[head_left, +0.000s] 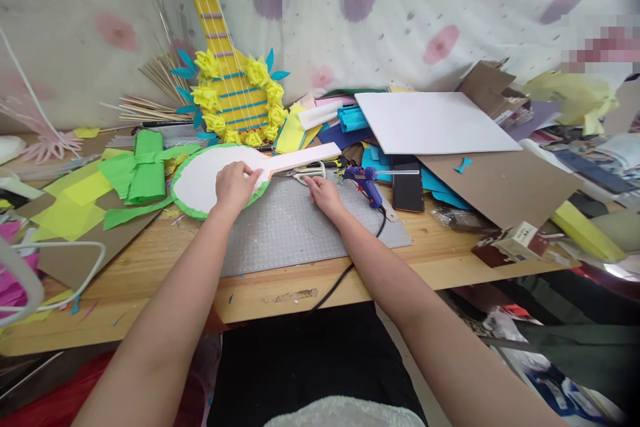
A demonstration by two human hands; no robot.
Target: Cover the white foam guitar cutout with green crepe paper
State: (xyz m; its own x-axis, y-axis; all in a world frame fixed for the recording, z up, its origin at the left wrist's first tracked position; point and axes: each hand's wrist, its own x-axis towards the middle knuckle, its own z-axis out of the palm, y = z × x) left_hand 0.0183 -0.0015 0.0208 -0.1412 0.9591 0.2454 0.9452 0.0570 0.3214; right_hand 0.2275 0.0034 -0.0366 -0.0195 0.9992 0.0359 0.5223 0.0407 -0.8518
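A white guitar-shaped cutout (197, 177) with green crepe paper round its body edge lies on the table, its narrow neck pointing right. My left hand (235, 187) rests on the body close to the neck, fingers bent and pinched together at the edge there. Just below the neck are scissors (313, 172) with pale handles. My right hand (324, 195) has its fingers closed on a handle loop, and the blades point left toward the cutout's edge. Underneath is a grey cutting mat (290, 233).
A yellow paper guitar (235, 93) with paper flowers leans against the curtain. A blue glue gun (365, 181) and a phone (407, 183) lie to the right, near a white board (435, 123). Green crepe paper (147, 170) sits left. A black cord (345, 273) crosses the table's front edge.
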